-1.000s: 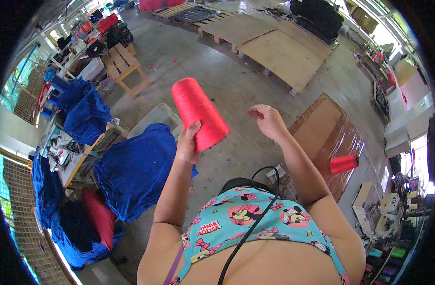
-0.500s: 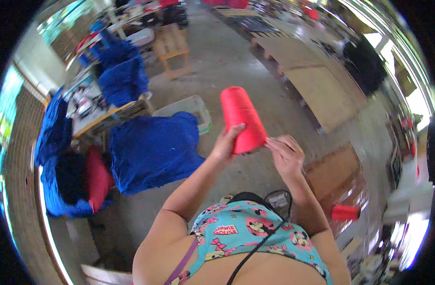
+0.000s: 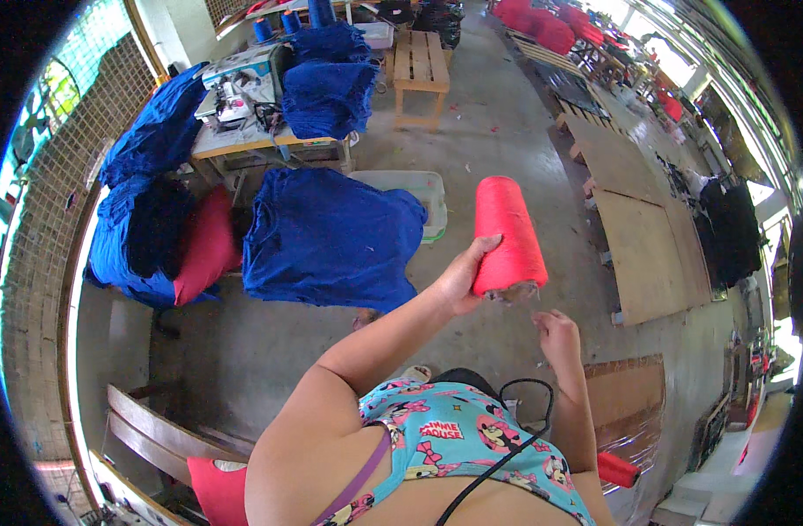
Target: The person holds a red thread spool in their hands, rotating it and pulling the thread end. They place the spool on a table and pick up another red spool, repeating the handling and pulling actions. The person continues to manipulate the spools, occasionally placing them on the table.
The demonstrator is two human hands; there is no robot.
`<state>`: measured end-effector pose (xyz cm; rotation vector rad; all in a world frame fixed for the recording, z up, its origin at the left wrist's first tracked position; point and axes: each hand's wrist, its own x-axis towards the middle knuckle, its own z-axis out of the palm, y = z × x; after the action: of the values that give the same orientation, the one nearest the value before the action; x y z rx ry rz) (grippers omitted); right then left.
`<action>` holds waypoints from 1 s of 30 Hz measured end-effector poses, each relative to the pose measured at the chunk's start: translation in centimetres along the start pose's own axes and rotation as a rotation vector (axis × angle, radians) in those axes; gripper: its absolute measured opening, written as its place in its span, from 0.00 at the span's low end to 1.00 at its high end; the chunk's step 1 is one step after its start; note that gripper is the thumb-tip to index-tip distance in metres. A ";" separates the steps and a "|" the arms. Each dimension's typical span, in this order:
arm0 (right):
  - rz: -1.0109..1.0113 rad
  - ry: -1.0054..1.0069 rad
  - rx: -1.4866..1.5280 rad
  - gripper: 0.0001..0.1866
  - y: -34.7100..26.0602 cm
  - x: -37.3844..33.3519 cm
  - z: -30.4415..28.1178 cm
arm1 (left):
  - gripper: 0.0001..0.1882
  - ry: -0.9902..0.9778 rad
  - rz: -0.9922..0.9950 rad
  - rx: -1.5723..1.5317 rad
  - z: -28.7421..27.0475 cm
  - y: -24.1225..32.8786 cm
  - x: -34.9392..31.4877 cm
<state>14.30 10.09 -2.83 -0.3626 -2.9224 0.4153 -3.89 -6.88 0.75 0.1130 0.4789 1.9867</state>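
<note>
Red thread [image 3: 508, 232] gleams softly; blue cloth [image 3: 327, 237] looks matt and rough, plywood [image 3: 651, 254] dull, the bin [image 3: 437, 197] smooth, translucent plastic.

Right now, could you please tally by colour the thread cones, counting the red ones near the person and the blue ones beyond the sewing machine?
Red: 2 (the held cone in the left hand, the lower cone at lower right)
Blue: 3 visible (blue cones near the top edge)
Total: 5

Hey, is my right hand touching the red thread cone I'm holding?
Apart. The head view shows a strip of grey floor between the right hand and the lower end of the red thread cone; only the left hand grips it.
</note>
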 end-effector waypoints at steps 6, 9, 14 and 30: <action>0.284 -0.249 0.199 0.22 -0.5 1.9 -2.4 | 0.33 0.122 0.180 0.359 -0.2 1.7 -1.5; 0.258 0.071 0.709 0.23 -3.5 3.8 -4.2 | 0.39 0.245 0.420 0.656 -0.8 0.5 -0.7; -0.116 0.173 0.595 0.26 -11.1 5.1 -4.7 | 0.46 0.311 0.567 0.876 -1.5 -1.5 0.6; 0.353 -0.135 1.583 0.45 -5.6 5.6 -2.3 | 0.45 0.107 0.127 0.746 0.4 -3.3 -1.3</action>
<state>8.18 6.87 1.69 -0.5149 -1.6927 2.4431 -0.43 -6.72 0.02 0.5110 1.2911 1.8461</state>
